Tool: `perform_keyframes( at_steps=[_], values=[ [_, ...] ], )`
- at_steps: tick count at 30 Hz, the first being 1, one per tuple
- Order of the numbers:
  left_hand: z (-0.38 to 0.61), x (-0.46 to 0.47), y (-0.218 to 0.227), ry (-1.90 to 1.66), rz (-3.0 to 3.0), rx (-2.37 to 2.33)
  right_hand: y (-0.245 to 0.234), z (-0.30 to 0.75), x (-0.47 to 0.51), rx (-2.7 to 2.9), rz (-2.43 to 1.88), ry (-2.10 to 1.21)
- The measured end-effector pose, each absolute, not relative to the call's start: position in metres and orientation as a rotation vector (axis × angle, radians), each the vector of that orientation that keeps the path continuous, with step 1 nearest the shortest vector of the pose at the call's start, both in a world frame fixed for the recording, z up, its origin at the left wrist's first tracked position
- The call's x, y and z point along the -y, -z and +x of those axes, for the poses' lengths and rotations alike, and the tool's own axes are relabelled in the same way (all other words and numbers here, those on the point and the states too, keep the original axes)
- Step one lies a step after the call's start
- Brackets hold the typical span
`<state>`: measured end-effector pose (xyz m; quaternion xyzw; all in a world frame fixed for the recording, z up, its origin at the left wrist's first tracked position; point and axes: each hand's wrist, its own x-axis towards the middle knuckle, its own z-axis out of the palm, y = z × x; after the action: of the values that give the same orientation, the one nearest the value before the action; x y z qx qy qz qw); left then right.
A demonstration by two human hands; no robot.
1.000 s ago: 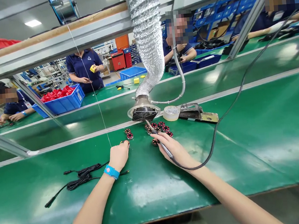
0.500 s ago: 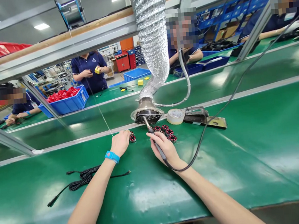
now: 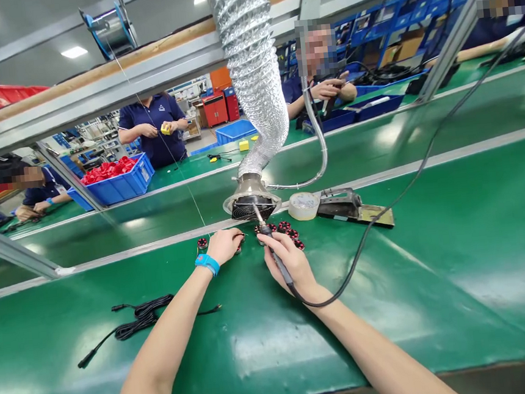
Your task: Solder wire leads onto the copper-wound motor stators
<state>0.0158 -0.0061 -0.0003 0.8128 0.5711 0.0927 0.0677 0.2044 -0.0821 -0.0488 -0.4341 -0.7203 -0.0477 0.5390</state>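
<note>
My right hand (image 3: pixel 290 261) is closed round the handle of a soldering iron (image 3: pixel 278 263), its tip pointing up and away under the fume hood. A thin solder wire (image 3: pixel 198 207) runs down from the spool (image 3: pixel 114 31) to my left hand (image 3: pixel 224 245), whose fingers are pinched on it. Small round red-and-black parts, like motor stators (image 3: pixel 285 227), lie in a group beyond my right hand. One more stator (image 3: pixel 202 244) sits left of my left hand, and another is partly hidden by its fingertips. Whether the iron touches any part, I cannot tell.
A fume hood (image 3: pixel 251 197) on a foil duct hangs over the work spot. Right of it are a tape roll (image 3: pixel 304 206) and a metal stand (image 3: pixel 355 207). A coiled black cable (image 3: pixel 139 318) lies at left. The iron's cord (image 3: pixel 365 218) arcs across the right. Co-workers sit and stand beyond.
My left hand has moved right, closer to the iron, uncovering a stator on its left. My right hand keeps the iron in nearly the same place. The view has shifted slightly.
</note>
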Motion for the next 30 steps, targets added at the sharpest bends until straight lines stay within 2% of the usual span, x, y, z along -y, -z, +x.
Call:
perform_keyframes(
  at_steps=[9, 14, 19, 30],
  values=[
    [0.0, 0.05, 0.003, -0.19, 2.576, -1.677, 0.054, 0.199, 0.083, 1.749, -1.003, 0.039],
    [-0.024, 0.082, 0.005, -0.436, 2.383, -1.563, 0.057, 0.183, 0.098, 1.901, -0.928, -0.258],
    [-0.042, 0.085, 0.012, -0.767, 1.981, -1.708, 0.058, 0.164, 0.105, 1.937, -0.882, -0.485],
    [-0.03, 0.073, 0.041, -0.729, 2.094, -1.64, 0.068, 0.159, 0.093, 1.903, -0.831, -0.577]
  ],
)
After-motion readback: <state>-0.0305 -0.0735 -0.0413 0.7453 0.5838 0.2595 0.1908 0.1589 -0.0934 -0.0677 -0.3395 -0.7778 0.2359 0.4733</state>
